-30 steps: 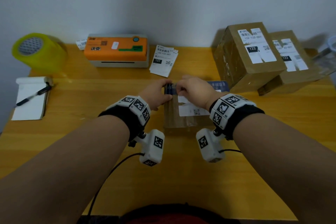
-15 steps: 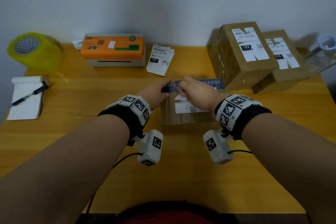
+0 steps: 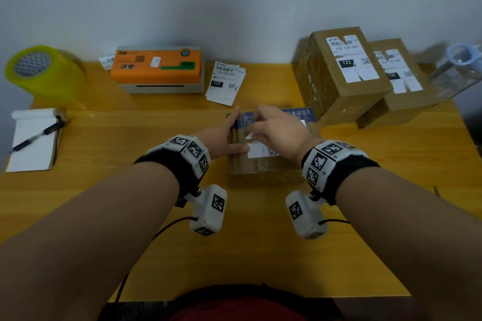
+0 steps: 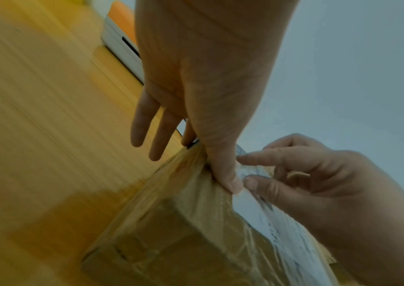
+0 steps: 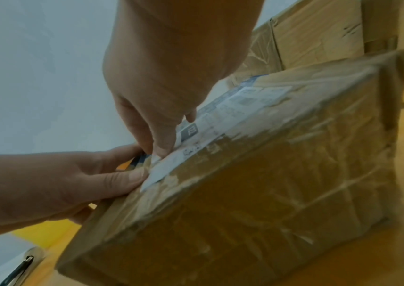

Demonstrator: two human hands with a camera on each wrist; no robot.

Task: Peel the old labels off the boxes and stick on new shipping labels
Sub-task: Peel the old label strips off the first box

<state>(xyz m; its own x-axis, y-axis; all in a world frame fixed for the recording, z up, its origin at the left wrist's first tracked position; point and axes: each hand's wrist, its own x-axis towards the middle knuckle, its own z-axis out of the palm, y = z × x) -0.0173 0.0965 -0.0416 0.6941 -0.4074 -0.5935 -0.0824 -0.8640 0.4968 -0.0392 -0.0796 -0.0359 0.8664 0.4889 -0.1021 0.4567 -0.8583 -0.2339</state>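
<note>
Wooden table (image 3: 104, 203) is seen bearing two stacked-side boxes (image 3: 344, 78) at far right, an orange printer (image 3: 156, 69), a yellow tape roll (image 3: 44, 70), loose labels (image 3: 225, 83). Centre, a taped flat box (image 3: 263, 167) is steadied by the left hand (image 3: 221, 138), fingers straight, thumb pressed on top. Its white old label (image 5: 220, 123) is pinched at the left edge by the right hand (image 3: 276, 130).
</note>
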